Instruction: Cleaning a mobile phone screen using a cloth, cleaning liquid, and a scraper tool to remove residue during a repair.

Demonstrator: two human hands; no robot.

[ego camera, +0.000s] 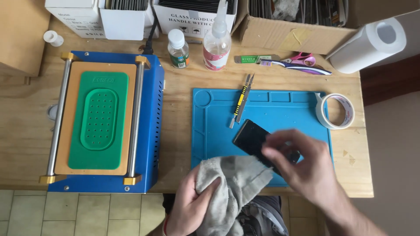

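Black phone (253,136) lies tilted on the blue work mat (280,111), near its front edge. Right hand (302,164) over the phone's lower end, blurred; grip looks closed on its edge, can't tell for sure. Left hand (192,205) clamped on a grey cloth (232,185) at the desk (183,91) edge, touching the phone. Tweezers (241,105) just behind; blue press machine (105,122) left.

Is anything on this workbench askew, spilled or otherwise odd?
Nothing is spilled or visibly broken. The black phone screen lies at a slant on the blue mat, under the right hand. The tape roll straddles the mat's right edge. The left hand grips a grey cloth.
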